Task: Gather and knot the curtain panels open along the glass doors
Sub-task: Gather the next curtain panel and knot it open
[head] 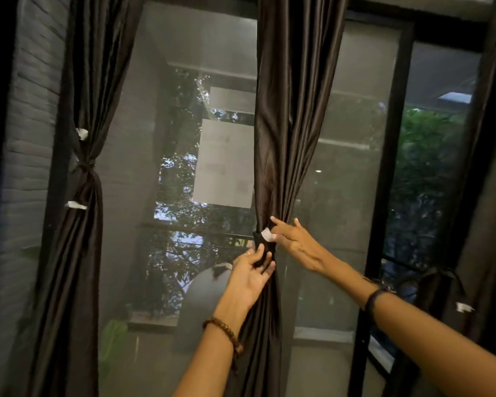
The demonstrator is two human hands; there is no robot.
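Note:
Dark brown satin curtain panels hang along the glass doors (pixel 341 167). The middle panel (pixel 287 124) is gathered into a narrow bunch at waist height, where a dark tie band (pixel 262 247) with a white tab wraps it. My left hand (pixel 251 275) grips the bunch and the band from the left, just below the tab. My right hand (pixel 294 242) reaches in from the right, fingers spread, fingertips touching the bunch beside the white tab. The left panel (pixel 80 138) hangs knotted at mid height (pixel 86 167). A third panel (pixel 441 285) at the far right is tied too.
Black door frames (pixel 390 196) stand between the panes. A mesh screen covers the glass. Outside lie a balcony ledge (pixel 155 322), a grey rounded object (pixel 204 299) and green trees. A brick wall (pixel 29 138) shows at the far left.

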